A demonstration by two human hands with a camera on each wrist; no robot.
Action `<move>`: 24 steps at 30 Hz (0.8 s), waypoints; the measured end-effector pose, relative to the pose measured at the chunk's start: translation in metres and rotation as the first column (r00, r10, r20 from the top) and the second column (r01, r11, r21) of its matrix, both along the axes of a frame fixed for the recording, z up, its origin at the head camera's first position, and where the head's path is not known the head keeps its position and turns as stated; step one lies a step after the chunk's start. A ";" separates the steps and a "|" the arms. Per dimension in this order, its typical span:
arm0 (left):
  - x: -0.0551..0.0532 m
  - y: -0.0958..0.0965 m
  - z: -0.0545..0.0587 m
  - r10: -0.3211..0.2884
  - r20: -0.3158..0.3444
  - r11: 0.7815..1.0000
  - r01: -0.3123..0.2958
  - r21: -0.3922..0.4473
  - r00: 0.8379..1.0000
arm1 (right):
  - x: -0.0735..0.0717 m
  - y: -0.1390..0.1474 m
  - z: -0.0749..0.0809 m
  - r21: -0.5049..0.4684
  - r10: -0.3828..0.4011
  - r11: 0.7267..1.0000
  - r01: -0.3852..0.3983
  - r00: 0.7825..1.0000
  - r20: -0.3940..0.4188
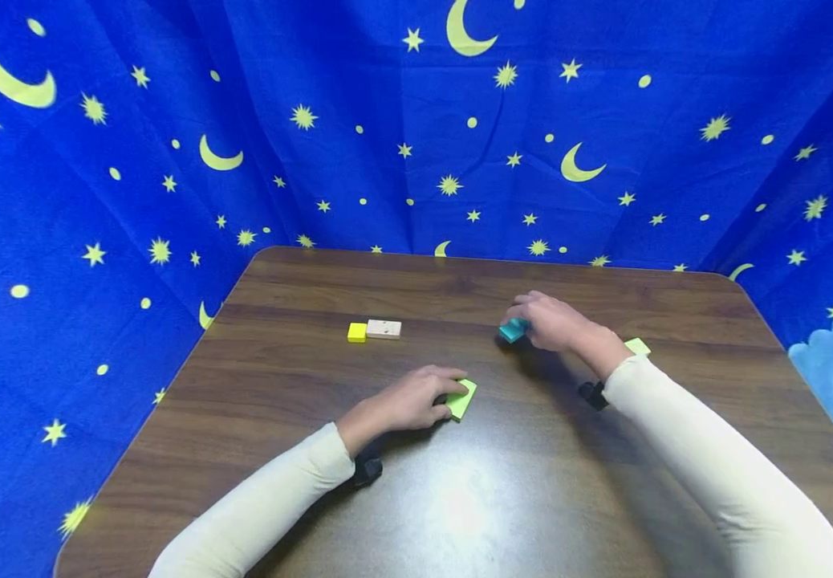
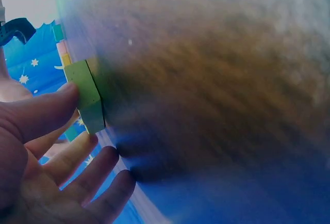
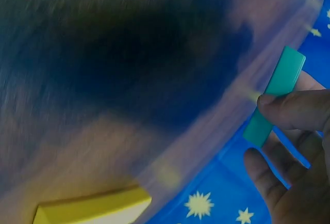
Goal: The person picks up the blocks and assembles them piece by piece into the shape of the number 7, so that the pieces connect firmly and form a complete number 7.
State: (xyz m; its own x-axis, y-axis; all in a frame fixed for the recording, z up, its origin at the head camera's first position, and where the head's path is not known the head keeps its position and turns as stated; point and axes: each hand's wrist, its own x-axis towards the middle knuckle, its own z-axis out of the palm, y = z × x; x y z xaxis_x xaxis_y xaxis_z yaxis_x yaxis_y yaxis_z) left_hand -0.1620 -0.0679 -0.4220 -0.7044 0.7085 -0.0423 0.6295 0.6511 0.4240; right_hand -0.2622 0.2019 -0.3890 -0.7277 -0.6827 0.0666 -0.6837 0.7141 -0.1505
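My left hand (image 1: 416, 399) pinches a flat lime-green block (image 1: 462, 400) at the middle of the table. In the left wrist view the thumb presses on the green block (image 2: 85, 92), with the other fingers spread below it. Farther back and to the right, my right hand (image 1: 548, 321) holds a teal block (image 1: 514, 329) between thumb and fingers. The teal block (image 3: 276, 95) looks long and narrow in the right wrist view. A shadow falls by it on the table; I cannot tell whether it touches the surface.
At the back left of the wooden table (image 1: 301, 289), a small yellow block (image 1: 357, 332) sits against a whitish speckled block (image 1: 383, 329). A pale yellow block (image 1: 637, 347) lies partly behind the right forearm. A blue curtain (image 1: 388, 120) with moons and stars hangs behind the table.
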 end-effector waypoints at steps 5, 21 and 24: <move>-0.001 0.001 -0.001 0.009 0.011 1.000 -0.009 -0.005 1.000 | 0.007 -0.016 -0.008 0.011 0.008 1.000 -0.009 0.999 0.045; 0.002 0.005 0.000 0.094 0.031 0.991 -0.090 -0.095 0.995 | 0.026 -0.050 -0.028 -0.010 0.105 0.994 -0.105 0.988 0.115; 0.003 0.004 -0.001 0.090 0.022 0.992 -0.087 -0.089 0.996 | 0.028 -0.051 -0.030 -0.020 0.122 0.993 -0.120 0.985 0.124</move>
State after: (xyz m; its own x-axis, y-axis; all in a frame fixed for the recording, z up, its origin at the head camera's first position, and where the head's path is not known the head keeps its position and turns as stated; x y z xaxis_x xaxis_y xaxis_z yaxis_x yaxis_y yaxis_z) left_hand -0.1595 -0.0636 -0.4227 -0.7620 0.6363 -0.1204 0.5573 0.7390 0.3784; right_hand -0.2339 0.1513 -0.4191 -0.6430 -0.7658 -0.0103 -0.7403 0.6249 -0.2480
